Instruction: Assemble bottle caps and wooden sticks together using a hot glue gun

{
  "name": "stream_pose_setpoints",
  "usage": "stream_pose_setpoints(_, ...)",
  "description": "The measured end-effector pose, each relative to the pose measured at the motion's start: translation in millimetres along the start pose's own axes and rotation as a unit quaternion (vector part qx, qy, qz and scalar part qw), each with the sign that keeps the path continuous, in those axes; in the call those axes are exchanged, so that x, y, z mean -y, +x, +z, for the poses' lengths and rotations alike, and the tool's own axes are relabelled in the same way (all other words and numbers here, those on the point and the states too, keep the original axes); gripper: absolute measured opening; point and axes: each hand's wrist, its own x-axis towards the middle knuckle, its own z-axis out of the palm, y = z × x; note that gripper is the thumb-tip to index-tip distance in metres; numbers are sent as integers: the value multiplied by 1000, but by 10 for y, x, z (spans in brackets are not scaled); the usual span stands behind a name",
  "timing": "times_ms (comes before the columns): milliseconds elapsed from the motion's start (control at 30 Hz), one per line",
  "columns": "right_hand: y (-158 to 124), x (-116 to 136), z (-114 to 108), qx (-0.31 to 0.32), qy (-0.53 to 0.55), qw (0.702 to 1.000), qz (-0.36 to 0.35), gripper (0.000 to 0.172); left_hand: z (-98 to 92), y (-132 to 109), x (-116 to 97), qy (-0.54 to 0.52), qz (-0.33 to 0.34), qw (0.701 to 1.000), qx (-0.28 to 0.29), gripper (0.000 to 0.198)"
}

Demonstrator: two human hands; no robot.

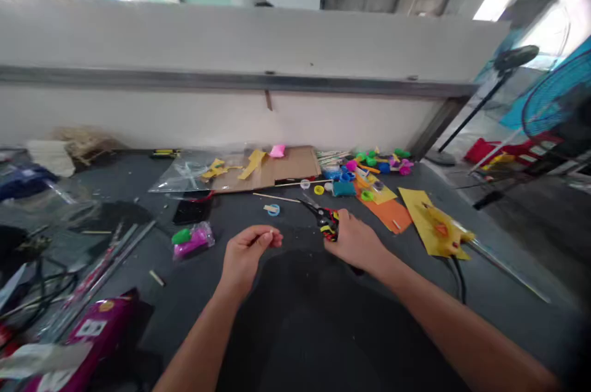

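Observation:
My left hand point(248, 252) hovers over the dark table point(286, 318) with its fingers pinched on a small pale piece that I cannot make out. My right hand point(354, 243) is closed round the patterned handles of a pair of scissors point(323, 218), whose blades point up and to the left, lying low over the table. A small blue ring point(273, 210) and a thin wooden stick point(276, 197) lie just beyond both hands.
A cardboard sheet point(295, 164) with yellow paper strips and a clear plastic bag point(191, 172) lies at the back. Colourful small parts point(369, 165), orange paper point(390, 213) and yellow paper point(434, 229) are at the right. A pink packet point(194, 240) lies left. Fans stand at far right.

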Motion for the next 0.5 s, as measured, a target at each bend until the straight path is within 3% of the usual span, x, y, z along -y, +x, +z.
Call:
stream_pose_setpoints(133,113,-162,30,-31,-62,997,15,50,21,15,-26,-5,6,1000,0,21)
stream_pose_setpoints(267,173,-293,92,-45,-85,995,13,58,-5,72,-27,-74,-14,997,-29,26)
stream_pose_setpoints(500,134,-205,29,-119,-104,984,-79,52,-160,203,29,-174,-53,977,-108,27)
